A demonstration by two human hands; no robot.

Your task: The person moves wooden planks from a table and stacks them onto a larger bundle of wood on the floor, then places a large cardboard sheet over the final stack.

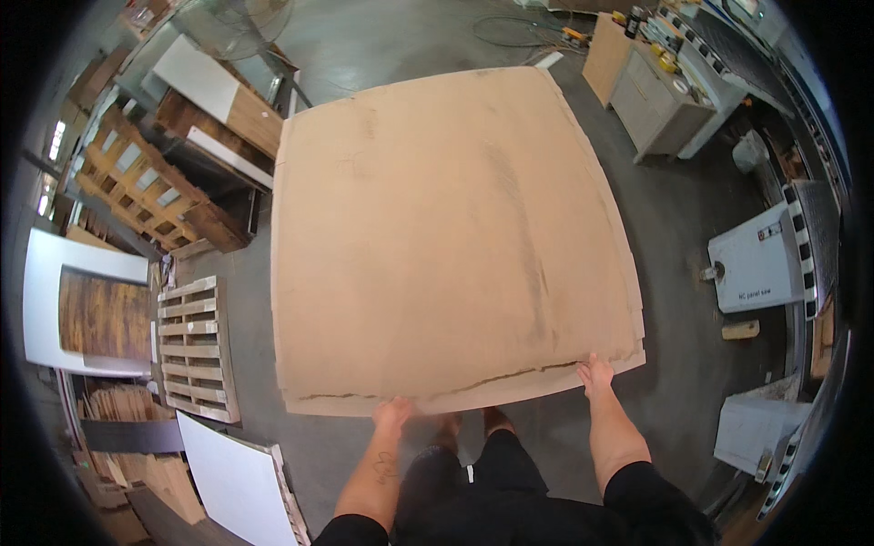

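Note:
A large brown cardboard sheet (419, 237) with dark scuff marks lies in front of me, over what looks like a stack of similar sheets. A ragged dark line, like a tear or gap, runs along its near side. At the near edge, left of the middle, my left hand (393, 413) is closed on the cardboard; some of its fingers are hidden. Near the sheet's near right corner, my right hand (596, 373) grips the edge by that dark line, fingers bent over the top.
A wooden pallet (193, 350) lies on the floor to the left, with a white panel (241, 478) nearer to me. Another pallet (150, 182) leans farther back. On the right stand a cabinet with tools (651, 100) and grey machine housings (756, 259). A cable (510, 32) lies beyond the sheet.

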